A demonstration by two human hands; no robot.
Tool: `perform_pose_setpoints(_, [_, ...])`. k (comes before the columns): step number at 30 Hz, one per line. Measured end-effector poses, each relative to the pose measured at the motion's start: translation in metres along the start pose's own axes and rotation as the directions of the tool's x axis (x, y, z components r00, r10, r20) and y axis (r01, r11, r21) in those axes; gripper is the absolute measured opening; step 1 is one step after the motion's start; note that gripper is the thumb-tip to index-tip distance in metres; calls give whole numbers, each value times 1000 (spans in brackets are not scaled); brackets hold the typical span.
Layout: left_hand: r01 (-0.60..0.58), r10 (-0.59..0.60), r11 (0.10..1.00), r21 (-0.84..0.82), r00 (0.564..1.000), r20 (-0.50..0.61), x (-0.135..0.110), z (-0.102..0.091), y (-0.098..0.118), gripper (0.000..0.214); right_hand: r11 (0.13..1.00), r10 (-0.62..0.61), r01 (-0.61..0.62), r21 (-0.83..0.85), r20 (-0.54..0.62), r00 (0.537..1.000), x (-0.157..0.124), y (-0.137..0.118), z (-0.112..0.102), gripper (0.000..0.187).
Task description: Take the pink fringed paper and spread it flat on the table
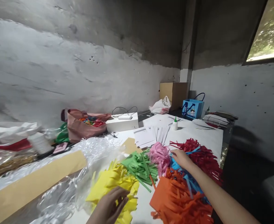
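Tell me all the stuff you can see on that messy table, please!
yellow fringed paper: one pile, yellow, front, under the left hand
green fringed paper: one pile, green, middle
pink fringed paper: one bunch, pink, beside the green
blue fringed paper: some strips, blue, under the right arm
red fringed paper: one pile, dark red, right side
orange fringed paper: one pile, orange, front right
glue bottle: one, white with green cap, far end
white box: one, white, by the wall
pink bag: one, pink, left of the white box
blue bag: one, blue, far corner
cardboard box: one, brown, corner
left hand: fingers spread flat on yellow paper
right hand: reaching among the piles, grip unclear
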State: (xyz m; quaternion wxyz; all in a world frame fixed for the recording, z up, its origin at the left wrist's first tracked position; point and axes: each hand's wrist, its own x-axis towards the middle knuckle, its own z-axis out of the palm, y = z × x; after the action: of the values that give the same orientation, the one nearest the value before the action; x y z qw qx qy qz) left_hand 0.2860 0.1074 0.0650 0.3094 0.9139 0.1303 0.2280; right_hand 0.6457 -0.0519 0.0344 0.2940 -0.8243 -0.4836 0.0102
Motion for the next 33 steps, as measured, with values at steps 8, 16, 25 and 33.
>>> perform_pose_setpoints(8, [-140, 136, 985, 100, 990, 48, 148, 65, -7, 23, 993, -26, 48, -112, 188, 982, 36, -10, 33, 30])
perform_pose_setpoints(16, [-36, 8, 974, 226, 992, 127, 204, 118, -29, 25, 970, 88, -41, -240, 187, 978, 17, 0, 29, 20])
perform_pose_setpoints(25, [304, -304, 952, 20, 941, 151, 235, 129, -51, 30, 989, -5, 22, -144, 119, 993, -4, 3, 30, 13])
perform_pose_setpoints(33, [151, -187, 891, -429, 981, -43, 216, 94, -18, 24, 989, -145, 132, -65, -274, 951, -6, -30, -3, 25])
